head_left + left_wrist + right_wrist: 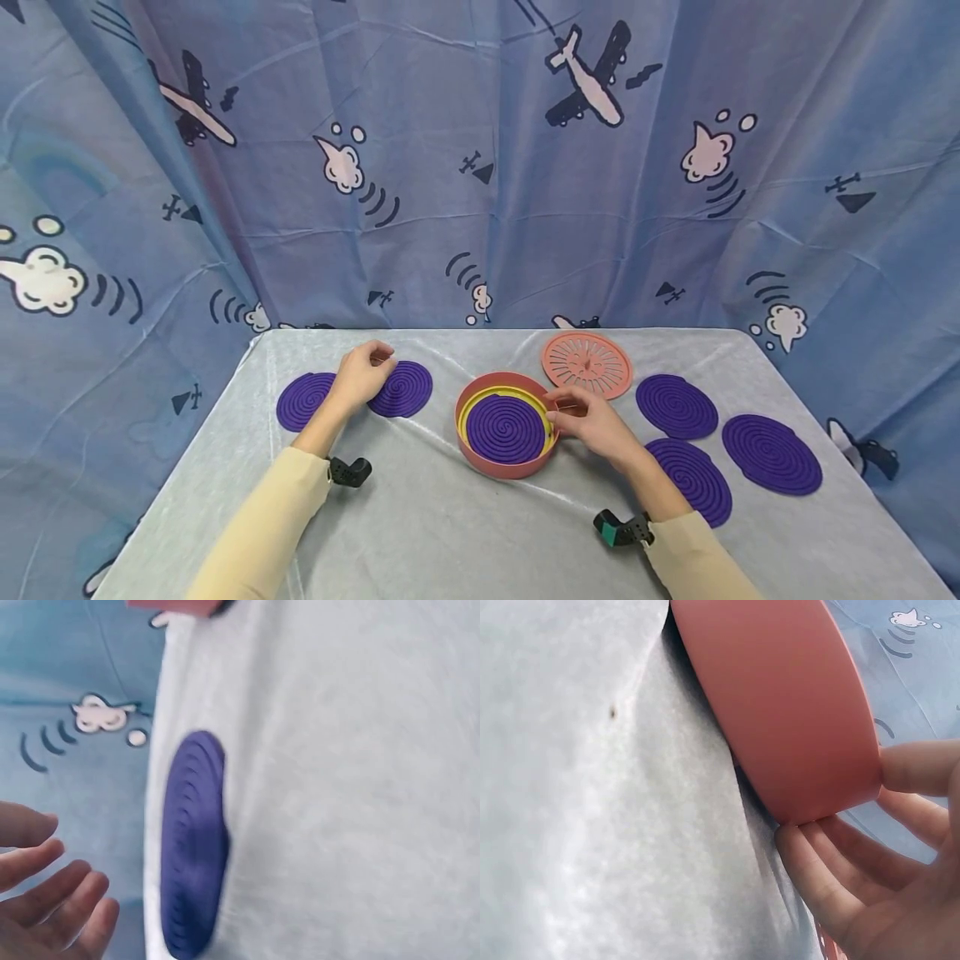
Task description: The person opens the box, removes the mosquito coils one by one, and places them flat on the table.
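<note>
A pink round box [495,468] with a yellow inner ring stands mid-table, a purple mosquito coil [505,429] lying in it. At its right side my right hand [592,423] grips the rim; the right wrist view shows the thumb at the edge and the other fingers against the outer wall [795,705]. My left hand [360,377] hovers by another purple mosquito coil [403,390], fingers loosely bent. In the left wrist view that hand [52,900] holds nothing, apart from a coil [193,847] on the cloth.
A pink slotted lid [566,367] lies behind the box. Further purple coils lie flat: one at the left [302,404], others at the right, including a coil [677,406] and a coil [772,454]. A patterned curtain [450,167] hangs behind the white-covered table [450,542].
</note>
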`<state>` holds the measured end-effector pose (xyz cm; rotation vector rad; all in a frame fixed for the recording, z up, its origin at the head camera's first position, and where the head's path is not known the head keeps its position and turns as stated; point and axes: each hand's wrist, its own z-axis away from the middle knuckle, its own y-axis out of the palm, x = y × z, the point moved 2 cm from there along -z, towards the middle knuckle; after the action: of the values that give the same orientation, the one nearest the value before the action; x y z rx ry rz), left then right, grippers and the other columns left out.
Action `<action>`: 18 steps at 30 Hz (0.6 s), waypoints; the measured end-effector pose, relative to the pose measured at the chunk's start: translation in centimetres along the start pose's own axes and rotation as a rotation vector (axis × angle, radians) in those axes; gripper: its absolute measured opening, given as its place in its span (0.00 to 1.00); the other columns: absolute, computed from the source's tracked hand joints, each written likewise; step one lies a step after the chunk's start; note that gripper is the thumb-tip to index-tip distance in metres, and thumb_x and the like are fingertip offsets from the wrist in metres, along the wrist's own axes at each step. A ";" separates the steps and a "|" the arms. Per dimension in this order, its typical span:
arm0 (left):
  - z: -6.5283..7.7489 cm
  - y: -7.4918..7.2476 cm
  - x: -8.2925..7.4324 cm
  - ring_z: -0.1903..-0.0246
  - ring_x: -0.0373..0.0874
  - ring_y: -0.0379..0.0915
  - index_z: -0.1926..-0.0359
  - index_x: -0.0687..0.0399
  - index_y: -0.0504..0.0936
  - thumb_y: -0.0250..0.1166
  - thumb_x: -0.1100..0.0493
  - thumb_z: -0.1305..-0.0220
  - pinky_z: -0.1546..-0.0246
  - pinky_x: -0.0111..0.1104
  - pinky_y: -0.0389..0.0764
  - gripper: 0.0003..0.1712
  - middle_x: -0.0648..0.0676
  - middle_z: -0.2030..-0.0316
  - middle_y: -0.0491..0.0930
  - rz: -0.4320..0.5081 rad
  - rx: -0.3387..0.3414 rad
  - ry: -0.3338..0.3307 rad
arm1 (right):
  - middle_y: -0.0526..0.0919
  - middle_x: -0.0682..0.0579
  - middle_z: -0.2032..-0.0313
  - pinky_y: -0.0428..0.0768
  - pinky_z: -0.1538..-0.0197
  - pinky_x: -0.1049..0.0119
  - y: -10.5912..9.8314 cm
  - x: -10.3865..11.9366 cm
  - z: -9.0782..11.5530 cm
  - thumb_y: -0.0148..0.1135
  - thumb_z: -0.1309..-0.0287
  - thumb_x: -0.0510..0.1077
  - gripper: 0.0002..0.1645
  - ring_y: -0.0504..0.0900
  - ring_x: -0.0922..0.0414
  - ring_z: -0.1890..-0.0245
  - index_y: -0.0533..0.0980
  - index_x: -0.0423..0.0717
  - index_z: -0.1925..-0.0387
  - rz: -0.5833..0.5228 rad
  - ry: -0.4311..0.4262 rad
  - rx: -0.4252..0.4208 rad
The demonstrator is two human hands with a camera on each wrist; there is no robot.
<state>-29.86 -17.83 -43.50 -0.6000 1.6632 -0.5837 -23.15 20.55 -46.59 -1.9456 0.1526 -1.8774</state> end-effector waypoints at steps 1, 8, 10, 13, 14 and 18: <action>0.1 -0.1 -0.5 0.49 0.59 0.79 0.46 0.66 0.81 0.63 0.59 0.29 0.45 0.51 0.77 0.17 0.64 0.51 0.83 0.014 0.005 0.008 | 0.82 0.40 0.47 0.83 0.54 0.66 0.0 0.0 0.0 0.68 0.35 0.41 0.21 0.81 0.47 0.49 0.78 0.39 0.42 -0.003 0.002 0.001; 1.1 0.2 -3.9 0.51 0.57 0.80 0.48 0.62 0.83 0.62 0.58 0.28 0.46 0.50 0.78 0.14 0.60 0.53 0.84 0.048 0.039 0.096 | 0.81 0.41 0.46 0.82 0.52 0.65 0.1 0.2 0.1 0.68 0.35 0.41 0.21 0.80 0.47 0.49 0.78 0.39 0.42 -0.001 0.008 -0.004; 1.3 0.5 -4.8 0.51 0.56 0.80 0.49 0.62 0.83 0.62 0.57 0.28 0.46 0.49 0.79 0.14 0.59 0.54 0.85 0.050 0.049 0.115 | 0.81 0.41 0.46 0.81 0.51 0.63 0.1 0.3 0.1 0.68 0.35 0.41 0.21 0.80 0.47 0.48 0.78 0.40 0.42 0.007 0.007 -0.008; 1.5 1.0 -5.9 0.52 0.54 0.81 0.49 0.61 0.83 0.62 0.57 0.27 0.47 0.48 0.79 0.14 0.58 0.55 0.85 0.056 0.068 0.133 | 0.81 0.42 0.46 0.80 0.49 0.61 0.1 0.3 0.1 0.68 0.35 0.42 0.21 0.80 0.47 0.48 0.78 0.41 0.42 0.022 0.007 -0.015; 1.6 1.2 -6.2 0.52 0.53 0.81 0.49 0.61 0.83 0.62 0.56 0.27 0.47 0.47 0.79 0.14 0.57 0.55 0.85 0.061 0.073 0.136 | 0.81 0.42 0.46 0.80 0.49 0.61 0.1 0.3 0.1 0.68 0.35 0.42 0.21 0.80 0.47 0.48 0.78 0.41 0.43 0.024 0.008 -0.016; 1.9 1.9 -7.3 0.52 0.53 0.81 0.48 0.61 0.83 0.62 0.56 0.27 0.47 0.47 0.80 0.15 0.57 0.55 0.85 0.086 0.090 0.157 | 0.81 0.42 0.46 0.81 0.50 0.62 0.2 0.3 0.1 0.68 0.35 0.42 0.21 0.80 0.47 0.48 0.78 0.40 0.43 0.017 0.013 -0.016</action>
<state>-26.97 -11.64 -39.73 -0.4234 1.7900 -0.6528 -23.02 20.30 -46.34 -1.9369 0.1879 -1.8839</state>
